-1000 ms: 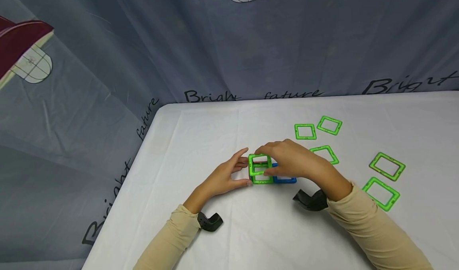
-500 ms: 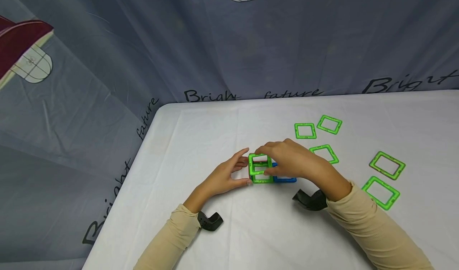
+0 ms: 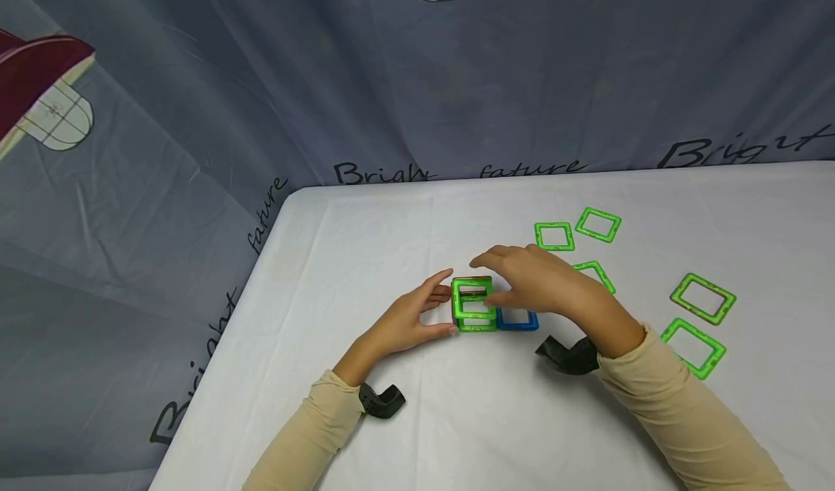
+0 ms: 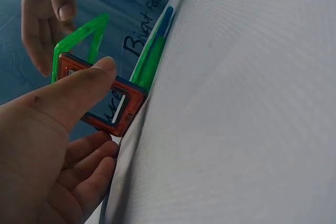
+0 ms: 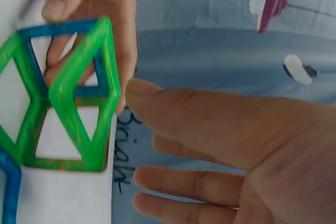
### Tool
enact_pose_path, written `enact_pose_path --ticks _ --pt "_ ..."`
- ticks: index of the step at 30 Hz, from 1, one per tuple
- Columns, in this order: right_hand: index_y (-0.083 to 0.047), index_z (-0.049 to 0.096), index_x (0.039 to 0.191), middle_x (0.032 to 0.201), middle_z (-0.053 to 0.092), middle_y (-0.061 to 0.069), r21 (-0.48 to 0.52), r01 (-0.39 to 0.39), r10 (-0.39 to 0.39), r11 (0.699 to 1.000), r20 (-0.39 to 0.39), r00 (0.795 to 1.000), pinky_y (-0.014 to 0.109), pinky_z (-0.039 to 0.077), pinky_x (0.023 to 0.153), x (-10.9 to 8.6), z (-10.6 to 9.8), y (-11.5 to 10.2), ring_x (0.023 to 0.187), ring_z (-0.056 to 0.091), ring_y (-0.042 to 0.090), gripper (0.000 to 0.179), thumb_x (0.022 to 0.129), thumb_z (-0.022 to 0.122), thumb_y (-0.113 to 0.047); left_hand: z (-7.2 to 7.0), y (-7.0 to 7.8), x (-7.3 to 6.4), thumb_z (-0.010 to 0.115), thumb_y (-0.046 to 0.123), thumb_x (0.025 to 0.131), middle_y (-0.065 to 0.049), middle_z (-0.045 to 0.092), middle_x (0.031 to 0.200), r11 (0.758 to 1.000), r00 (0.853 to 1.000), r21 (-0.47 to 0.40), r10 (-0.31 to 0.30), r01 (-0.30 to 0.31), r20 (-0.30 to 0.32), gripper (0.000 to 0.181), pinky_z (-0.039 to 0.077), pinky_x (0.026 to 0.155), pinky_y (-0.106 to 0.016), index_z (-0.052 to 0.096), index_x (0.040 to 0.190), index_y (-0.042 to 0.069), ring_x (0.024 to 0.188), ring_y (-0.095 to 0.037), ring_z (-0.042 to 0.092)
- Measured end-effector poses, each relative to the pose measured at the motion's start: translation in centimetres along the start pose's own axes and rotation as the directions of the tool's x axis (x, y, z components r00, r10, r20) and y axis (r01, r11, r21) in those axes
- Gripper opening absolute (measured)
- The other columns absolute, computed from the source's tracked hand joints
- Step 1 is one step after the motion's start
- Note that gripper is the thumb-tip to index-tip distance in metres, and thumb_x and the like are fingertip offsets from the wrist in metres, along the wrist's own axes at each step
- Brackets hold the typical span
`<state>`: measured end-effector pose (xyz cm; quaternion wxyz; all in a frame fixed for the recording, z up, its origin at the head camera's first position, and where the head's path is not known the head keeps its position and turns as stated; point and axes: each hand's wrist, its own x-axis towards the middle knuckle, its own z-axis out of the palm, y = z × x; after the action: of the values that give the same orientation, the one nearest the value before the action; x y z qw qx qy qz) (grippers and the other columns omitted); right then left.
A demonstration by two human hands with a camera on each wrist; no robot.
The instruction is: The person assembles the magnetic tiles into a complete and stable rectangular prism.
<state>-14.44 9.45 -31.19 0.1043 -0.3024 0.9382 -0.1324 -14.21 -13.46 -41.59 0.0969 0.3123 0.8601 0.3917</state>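
Observation:
Square, open-centred magnetic tiles stand joined on the white cloth. My left hand [image 3: 407, 322] is at their left side, thumb and fingers spread and touching an upright red tile [image 4: 134, 109], whose inner face shows blue in the right wrist view. A raised green tile [image 3: 476, 315] stands at a slant above a flat green tile [image 3: 478, 328]. Flat to the right lies a blue tile [image 3: 518, 326]. My right hand [image 3: 544, 281] hovers over the blue tile with relaxed fingers and holds nothing; its thumb tip is close beside the raised green tile.
Several loose green tiles lie to the right, including one at the back [image 3: 554, 249] and one near my right sleeve [image 3: 714, 360]. The table's left edge borders a grey curtain [image 3: 196, 208]. A black wrist mount [image 3: 570, 357] hangs under my right wrist.
My right hand has let go of the raised green tile and moved slightly right and away. The tile stays up at its slant. My left hand keeps its place.

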Motion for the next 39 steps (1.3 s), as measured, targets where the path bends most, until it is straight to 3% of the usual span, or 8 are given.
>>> enact_pose_path --ticks 6,13,20,23,27,39 --pt "-0.007 0.050 0.129 0.132 0.048 0.018 0.070 -0.109 0.110 0.992 -0.007 0.994 0.054 0.044 0.093 0.7 -0.5 3.1 0.115 0.051 0.037 0.052 0.083 0.067 -0.025 0.1 0.0 0.1 0.071 0.030 0.079 -0.006 0.051 0.129 1.000 1.000 0.014 -0.004 0.004 -0.006 0.083 0.044 0.099 -0.024 0.022 0.145 0.017 0.116 -0.015 0.053" --pt "0.000 0.045 0.131 0.137 0.038 0.026 0.132 -0.246 0.248 0.960 0.005 0.969 0.059 0.036 0.098 1.4 -0.2 8.1 0.124 0.037 0.044 0.057 0.084 0.065 -0.026 0.2 0.4 -0.2 0.068 0.035 0.082 -0.002 0.034 0.139 0.999 1.000 0.028 0.015 -0.014 -0.013 0.073 0.044 0.099 -0.027 0.028 0.143 0.032 0.116 -0.017 0.053" --pt "0.004 0.035 0.135 0.139 0.030 0.031 0.113 -0.346 0.344 0.931 0.040 0.938 0.067 0.026 0.099 1.7 0.7 11.3 0.127 0.028 0.048 0.067 0.083 0.065 -0.026 0.3 0.3 -0.1 0.064 0.030 0.085 0.000 0.037 0.138 0.999 0.998 0.003 0.037 -0.037 -0.041 0.063 0.045 0.097 -0.025 0.034 0.140 0.029 0.114 -0.016 0.054" --pt "0.004 0.033 0.137 0.139 0.030 0.032 0.108 -0.386 0.382 0.916 0.055 0.922 0.070 0.023 0.098 1.8 1.1 12.0 0.128 0.027 0.048 0.071 0.082 0.067 -0.025 0.3 0.3 -0.1 0.065 0.028 0.085 0.001 0.040 0.136 0.998 0.998 -0.033 0.042 -0.044 -0.045 0.062 0.045 0.097 -0.023 0.035 0.139 0.027 0.113 -0.015 0.054" --pt "0.005 0.033 0.136 0.138 0.032 0.032 0.095 -0.409 0.405 0.907 0.061 0.912 0.069 0.027 0.098 1.9 1.5 12.5 0.125 0.032 0.048 0.069 0.082 0.067 -0.021 0.3 0.4 0.0 0.064 0.029 0.085 0.000 0.044 0.133 0.998 0.998 -0.048 0.041 -0.043 -0.053 0.060 0.045 0.097 -0.024 0.036 0.138 0.027 0.113 -0.014 0.055" --pt "0.001 0.045 0.130 0.123 0.040 0.030 0.068 -0.368 0.365 0.927 0.054 0.930 0.059 0.044 0.087 2.1 1.8 11.3 0.109 0.045 0.044 0.062 0.077 0.072 -0.017 0.3 0.7 -0.1 0.062 0.032 0.086 0.001 0.045 0.135 1.000 0.999 -0.027 0.006 -0.008 -0.041 0.059 0.044 0.098 -0.022 0.035 0.139 0.028 0.114 -0.013 0.053"
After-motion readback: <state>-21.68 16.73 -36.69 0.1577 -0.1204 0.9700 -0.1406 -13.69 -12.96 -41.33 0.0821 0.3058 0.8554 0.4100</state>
